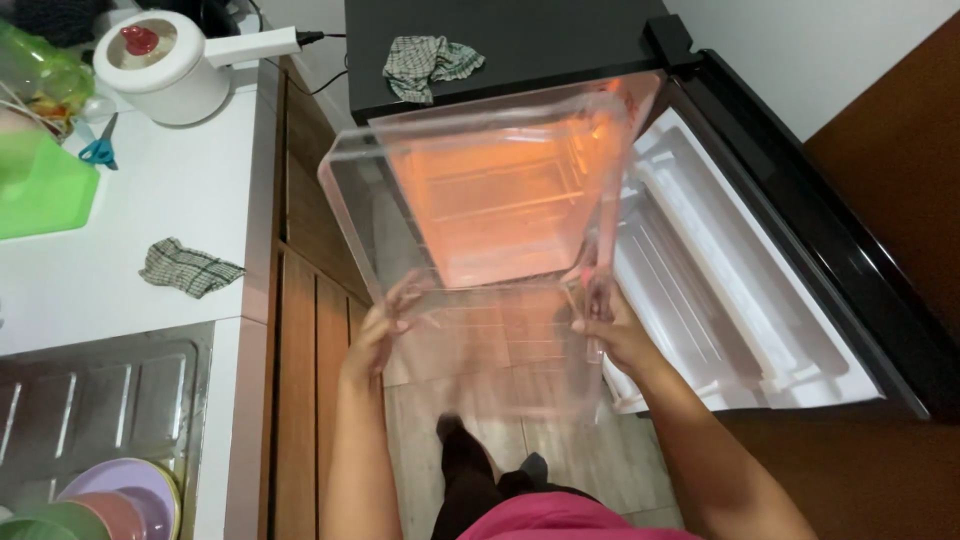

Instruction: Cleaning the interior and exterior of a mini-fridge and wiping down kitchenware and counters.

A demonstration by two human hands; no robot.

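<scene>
I hold a clear plastic fridge drawer (360, 190) in front of the open small black fridge (520, 40). My left hand (385, 325) grips the drawer's near left edge. My right hand (610, 325) grips its near right edge. The drawer is empty and tilted, its open side facing the fridge's orange-lit inside (500, 200), where wire shelves show through the plastic. The fridge door (740, 270) stands swung open to the right, its white inner racks bare.
A checked cloth (430, 62) lies on top of the fridge. To the left is a white counter (160, 210) with another checked cloth (188, 267), a white electric pot (165, 65), blue scissors (100, 148), a green container (40, 190), and a sink drainer (90, 400) with coloured bowls (120, 495).
</scene>
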